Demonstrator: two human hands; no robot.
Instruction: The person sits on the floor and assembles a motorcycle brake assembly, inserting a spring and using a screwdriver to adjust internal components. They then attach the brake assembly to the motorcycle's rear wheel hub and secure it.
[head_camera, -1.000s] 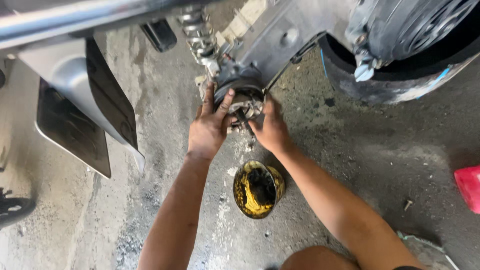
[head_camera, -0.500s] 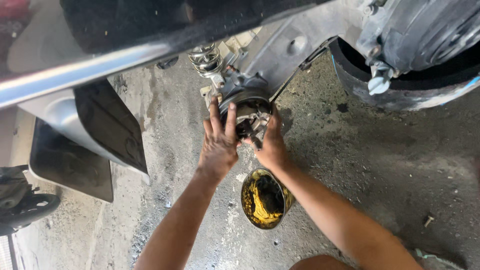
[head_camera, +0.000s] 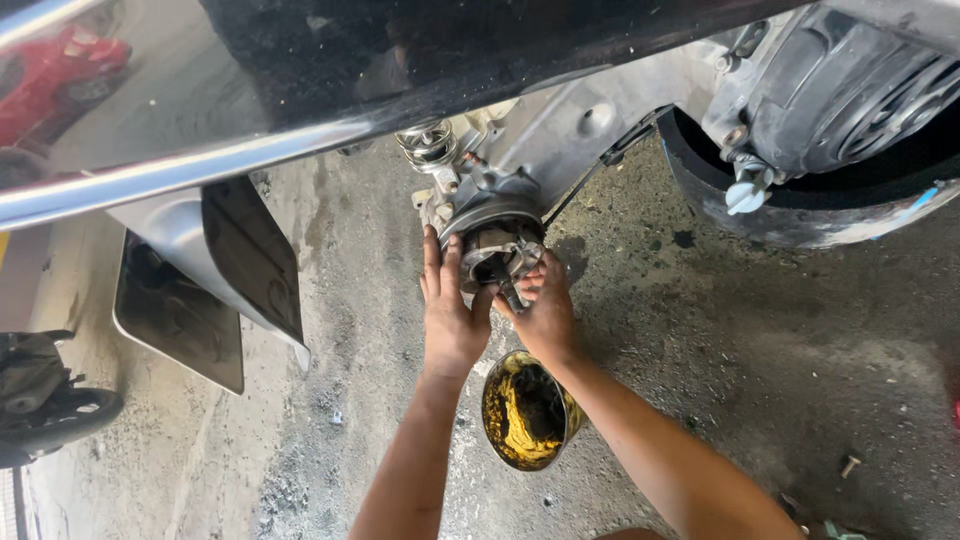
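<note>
Item: round grey metal hub assembly, mounted at the low end of a pale cast-metal swing arm, with a short dark axle stub projecting toward the viewer. It sits just above the concrete floor, below a coiled chrome shock spring.

Left hand: palm flat against the left rim of the hub, fingers spread and pointing upward; grip open, bracing rather than clasping, apparently to steady the part.

Right hand: fingers curled inward at the axle stub and the lower right of the hub; whether the grip pinches the stub or only rests on it cannot be told, as the fingertips overlap the metal.

Nearby: round open tin of yellow-black grease, standing on the floor directly beneath both wrists and between the forearms, near enough to reach with either hand.

Surroundings: black rubber tyre to the right, well apart from the hands; a glossy dark body panel with chrome rail overhead; a silver and black mudguard to the left.

Room: open floor lies right and below. Overhead the panel edge crowds the space; the tin limits downward wrist travel.
</note>
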